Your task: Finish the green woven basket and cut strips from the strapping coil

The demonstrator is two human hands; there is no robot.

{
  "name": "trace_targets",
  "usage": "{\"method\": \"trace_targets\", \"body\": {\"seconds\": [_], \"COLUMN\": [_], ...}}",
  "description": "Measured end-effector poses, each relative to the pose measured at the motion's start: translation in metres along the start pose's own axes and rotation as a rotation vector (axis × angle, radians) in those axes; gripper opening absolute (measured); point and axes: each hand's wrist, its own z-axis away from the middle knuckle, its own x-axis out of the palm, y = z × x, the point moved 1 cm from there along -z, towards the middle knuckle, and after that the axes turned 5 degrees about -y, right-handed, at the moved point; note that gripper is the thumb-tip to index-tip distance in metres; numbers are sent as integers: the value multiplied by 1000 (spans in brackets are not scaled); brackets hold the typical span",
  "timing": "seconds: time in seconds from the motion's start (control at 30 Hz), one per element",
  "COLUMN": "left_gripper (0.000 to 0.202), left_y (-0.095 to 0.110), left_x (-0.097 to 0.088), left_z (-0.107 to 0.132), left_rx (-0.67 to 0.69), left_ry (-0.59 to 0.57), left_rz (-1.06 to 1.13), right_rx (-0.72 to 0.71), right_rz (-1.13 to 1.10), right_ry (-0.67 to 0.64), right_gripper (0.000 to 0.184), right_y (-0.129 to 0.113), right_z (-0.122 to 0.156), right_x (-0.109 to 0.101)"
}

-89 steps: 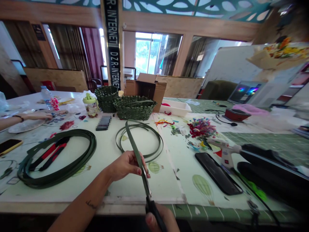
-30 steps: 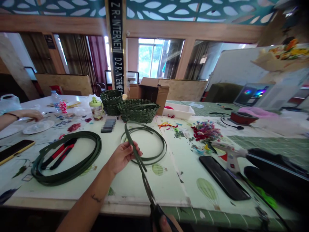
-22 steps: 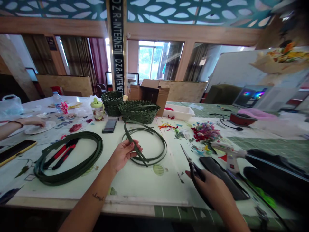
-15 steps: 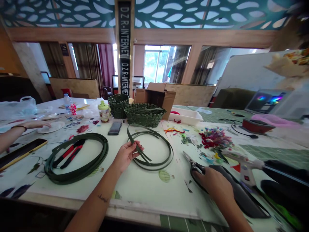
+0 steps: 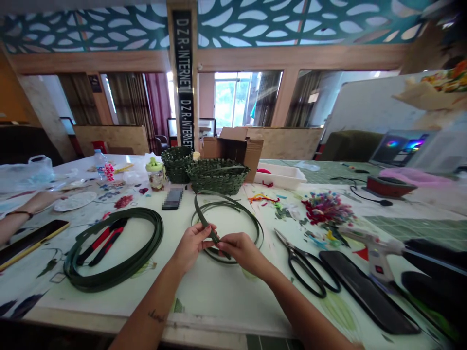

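Note:
Over the middle of the table, my left hand (image 5: 189,245) pinches dark green flat strips (image 5: 201,214), which loop up above the fingers. My right hand (image 5: 244,250) meets it there, thumb and fingers closed on the lower ends of the same strips. Beneath both hands lies a thin loose coil (image 5: 260,223) of green strip, partly covered. To the right rest black-handled scissors (image 5: 308,270), touched by neither hand. Left of my hands is a thicker coil of green strips (image 5: 157,238), with red-and-black pliers (image 5: 104,243) inside its ring.
Behind stand two woven green baskets (image 5: 219,177) (image 5: 177,163), a cardboard box (image 5: 253,155) and a lidded jar (image 5: 156,177). A glue gun (image 5: 379,255) and a long black case (image 5: 368,291) lie right. Another person's hand (image 5: 40,201) is at far left, near a phone (image 5: 34,243).
My right hand has let go of the scissors, leaving them on the table, and has moved left to the strips. My left hand keeps its pinch.

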Motion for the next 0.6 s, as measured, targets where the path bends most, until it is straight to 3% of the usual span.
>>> {"method": "trace_targets", "body": {"seconds": [0.1, 0.27, 0.4, 0.6], "left_gripper": [28, 25, 27, 26], "left_y": [-1, 1, 2, 3], "left_x": [0, -1, -1, 4], "left_z": [-1, 0, 2, 4], "left_rx": [38, 49, 25, -66], "left_ry": [24, 11, -27, -91], "left_rz": [-218, -582, -601, -433], "right_rx": [44, 3, -36, -177], "right_rz": [-99, -68, -43, 120], "right_ry": [57, 92, -17, -33], "right_gripper": [32, 32, 37, 26], "right_y": [13, 20, 14, 7], "right_z": [-5, 0, 5, 10], "right_x": [5, 6, -2, -17]}}
